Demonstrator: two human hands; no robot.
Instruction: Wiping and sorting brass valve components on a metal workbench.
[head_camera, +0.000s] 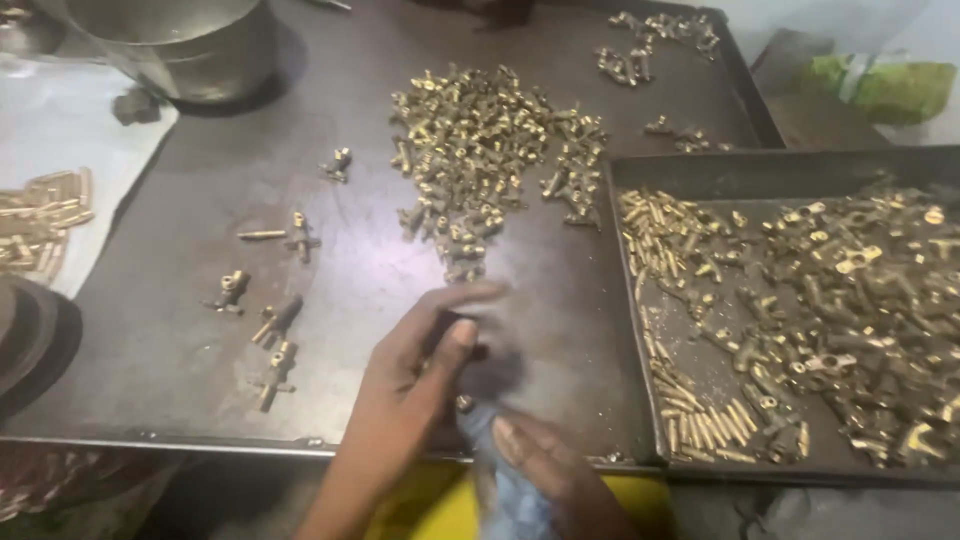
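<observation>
My left hand sits at the near edge of the dark metal surface. Its fingers are curled closed around a small brass fitting, of which only a bit shows under the thumb; motion blur hides the rest. My right hand is just below and touching the left, at the surface edge. Its fingers are closed on a blue cloth that hangs down in front of a yellow object.

A large pile of brass fittings lies on the surface beyond my hands, well apart from them. To the left, five single fittings lie spread out, each apart from the next. A smaller scatter lies at the far right corner.

A shallow metal tray lies on the right, its left wall near my right hand. It holds a heap of T-shaped brass fittings and a row of short brass pins along its near and left sides.

A metal bowl stands at the far left. A white sheet at the left edge carries more brass pins.
</observation>
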